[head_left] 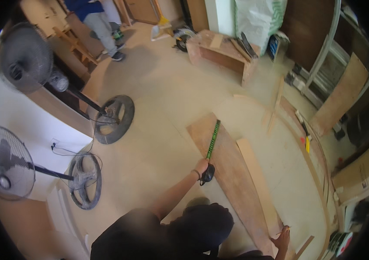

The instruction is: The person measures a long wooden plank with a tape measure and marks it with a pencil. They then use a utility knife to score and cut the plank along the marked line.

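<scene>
My left hand (202, 166) is closed round a black tape measure (208, 173). Its green blade (213, 138) is pulled out and lies across a wide brown plywood board (232, 175), reaching the board's far end. Along the board's right side rests a narrower, paler wooden strip (256, 180). At the near end of these boards, my right hand (282, 238) has its fingers bent together around something small and yellowish, too small to name. Dark clothing hides part of the board's near left side.
Two pedestal fans (24, 58) (6, 162) stand at left, with cords by their bases. A small wooden bench (219, 50) holds offcuts; a circular saw (183, 40) sits beside it. Another person (100, 26) stands at far left. Strips, a yellow-handled tool (307, 144) and a carton (358, 173) lie right.
</scene>
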A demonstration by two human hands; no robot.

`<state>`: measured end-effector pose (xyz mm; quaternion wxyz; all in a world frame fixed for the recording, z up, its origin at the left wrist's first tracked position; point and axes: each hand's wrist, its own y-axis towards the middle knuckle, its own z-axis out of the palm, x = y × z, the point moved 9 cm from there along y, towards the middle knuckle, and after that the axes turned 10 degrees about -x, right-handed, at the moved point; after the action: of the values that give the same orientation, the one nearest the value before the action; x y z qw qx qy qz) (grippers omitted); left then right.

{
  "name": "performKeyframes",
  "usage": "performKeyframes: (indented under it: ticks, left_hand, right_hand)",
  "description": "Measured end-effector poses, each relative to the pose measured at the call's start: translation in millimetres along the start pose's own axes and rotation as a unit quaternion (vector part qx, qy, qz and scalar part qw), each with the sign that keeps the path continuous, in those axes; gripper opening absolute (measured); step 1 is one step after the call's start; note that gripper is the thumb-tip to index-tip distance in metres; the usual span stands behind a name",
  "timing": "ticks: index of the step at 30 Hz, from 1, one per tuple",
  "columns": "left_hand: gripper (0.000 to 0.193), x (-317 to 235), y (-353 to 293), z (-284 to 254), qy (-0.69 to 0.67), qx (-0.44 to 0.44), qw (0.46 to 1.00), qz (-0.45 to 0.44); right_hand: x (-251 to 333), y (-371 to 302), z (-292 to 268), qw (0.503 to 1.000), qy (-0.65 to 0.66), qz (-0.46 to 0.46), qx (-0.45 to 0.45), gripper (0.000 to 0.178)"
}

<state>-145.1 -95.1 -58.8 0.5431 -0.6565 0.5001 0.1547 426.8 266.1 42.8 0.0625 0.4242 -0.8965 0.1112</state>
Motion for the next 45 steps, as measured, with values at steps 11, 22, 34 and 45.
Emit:
performKeyframes:
  ticks: [11, 22, 34, 45]
  left_hand:
    - [0.039, -76, -41, -3, 0.012, 0.009, 0.988, 0.155]
    - [0.039, -147, -91, 176, 0.309, 0.113, 0.787, 0.522]
    - [0.042, -148, -113, 169, 0.357, 0.076, 0.788, 0.496]
    - [0.031, -133, -120, 137, 0.331, 0.066, 0.812, 0.477]
  right_hand:
    - [36, -35, 23, 0.989, -0.132, 0.058, -0.033, 0.076]
    - [58, -25, -9, 0.986, -0.163, 0.016, -0.022, 0.046]
    - [31, -87, -22, 0.997, 0.003, 0.08, 0.007, 0.051]
    - [-247, -178, -50, 0.846, -0.168, 0.5, -0.072, 0.048]
